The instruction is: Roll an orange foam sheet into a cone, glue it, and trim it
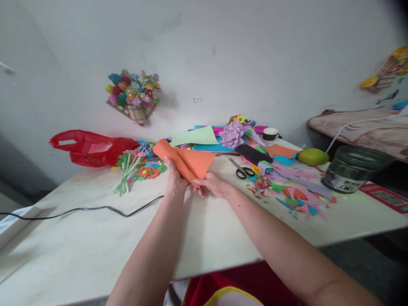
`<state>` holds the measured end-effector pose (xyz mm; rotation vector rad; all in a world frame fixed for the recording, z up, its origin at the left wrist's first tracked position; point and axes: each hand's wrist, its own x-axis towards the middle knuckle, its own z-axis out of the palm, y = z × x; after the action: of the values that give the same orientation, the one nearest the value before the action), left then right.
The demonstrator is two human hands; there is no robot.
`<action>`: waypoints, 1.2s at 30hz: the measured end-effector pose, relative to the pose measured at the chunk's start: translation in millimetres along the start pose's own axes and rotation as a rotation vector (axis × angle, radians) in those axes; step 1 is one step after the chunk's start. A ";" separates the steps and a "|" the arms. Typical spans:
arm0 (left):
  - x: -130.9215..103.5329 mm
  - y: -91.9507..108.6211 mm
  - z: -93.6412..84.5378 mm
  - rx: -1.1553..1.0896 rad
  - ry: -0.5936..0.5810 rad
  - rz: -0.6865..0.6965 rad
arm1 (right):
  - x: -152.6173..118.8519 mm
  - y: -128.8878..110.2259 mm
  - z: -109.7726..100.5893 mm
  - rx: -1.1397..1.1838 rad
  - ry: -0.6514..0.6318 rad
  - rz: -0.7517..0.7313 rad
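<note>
An orange sheet (196,161), rolled into a cone-like shape, is held above the middle of the table. My left hand (175,176) grips its left side, the thumb lying on the rolled part. At the lower pointed end, my right hand (212,185) pinches the sheet between thumb and fingers. Scissors with black handles (245,172) lie to the right of my hands. Behind the orange sheet rests a pale green sheet (197,136) on blue and pink sheets.
Paper flowers (148,172), pale green stems (127,174) and a red plastic bag (95,148) lie left. Coloured scraps (296,197), a phone (253,154), a yellow-green fruit (313,157) and a glass jar (353,168) are right. A black cable (108,208) crosses the left side.
</note>
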<state>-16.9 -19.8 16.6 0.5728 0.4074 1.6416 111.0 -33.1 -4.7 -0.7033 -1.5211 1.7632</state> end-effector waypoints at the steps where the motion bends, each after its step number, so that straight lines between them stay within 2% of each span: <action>1: -0.1 0.2 0.1 0.011 -0.008 -0.002 | 0.0 0.6 -1.7 0.023 -0.019 0.002; 3: 0.2 0.1 1.0 0.055 0.031 0.012 | 0.2 2.0 -3.9 0.049 -0.033 0.015; 6: 2.1 -1.7 2.0 0.124 0.162 0.081 | 1.3 4.0 -4.0 0.056 -0.008 0.003; 12: 7.3 -8.6 -2.6 0.222 0.396 0.207 | 5.1 5.7 5.3 -0.125 0.191 -0.083; 15: 7.6 -10.5 -3.3 0.260 0.441 0.236 | 5.9 4.0 9.5 -0.169 0.253 -0.073; 17: 5.9 -10.0 -1.1 0.259 0.398 0.252 | 6.2 3.4 10.0 -0.174 0.261 -0.066; 19: 2.6 -7.6 2.6 0.233 0.307 0.231 | 6.5 3.8 8.7 -0.143 0.241 -0.077; 22: -3.6 -1.9 7.5 0.166 0.126 0.132 | 6.7 5.8 4.5 -0.034 0.180 -0.098; 25: -7.5 3.1 7.7 0.094 0.005 0.120 | 6.4 7.6 0.0 0.064 0.085 -0.071; 29: -5.7 4.5 3.1 0.063 -0.039 0.131 | 5.4 8.3 -3.5 0.138 -0.016 -0.029; 36: -0.5 2.1 2.9 0.067 -0.039 0.070 | 2.4 5.7 -2.3 0.192 -0.054 -0.001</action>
<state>-16.8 -20.8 20.1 0.6750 0.4189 1.6858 110.4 -30.3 -10.6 -0.5623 -1.3632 1.9108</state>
